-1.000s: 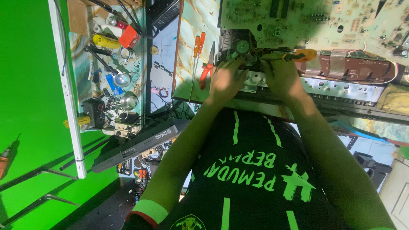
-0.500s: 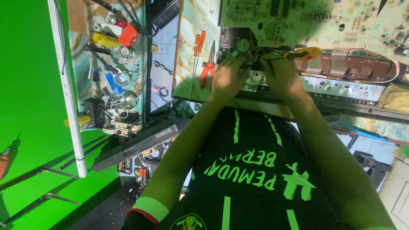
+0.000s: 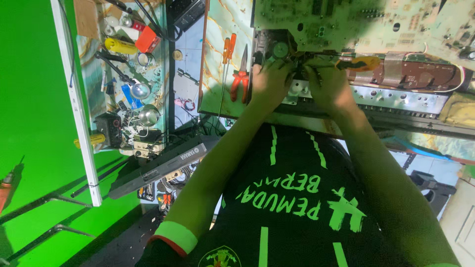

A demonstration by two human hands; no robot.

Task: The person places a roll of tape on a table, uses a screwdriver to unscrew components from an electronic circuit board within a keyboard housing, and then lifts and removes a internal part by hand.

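While curled, right fingers (image 3: 321, 74) around yellow-handled screwdriver (image 3: 357, 63).

Both arms reach forward and converge toward the circuit board (image 3: 356, 20). The left hand (image 3: 269, 81) lies knuckles-up just below its lower edge, fingers curled down. The right hand (image 3: 329, 86) sits close beside it, fingers bent in a pinching grip under the same edge

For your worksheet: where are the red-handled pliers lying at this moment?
In the head view, the red-handled pliers lie on the marbled tabletop, beside the orange screwdrivers, just off the hand at picture-left.
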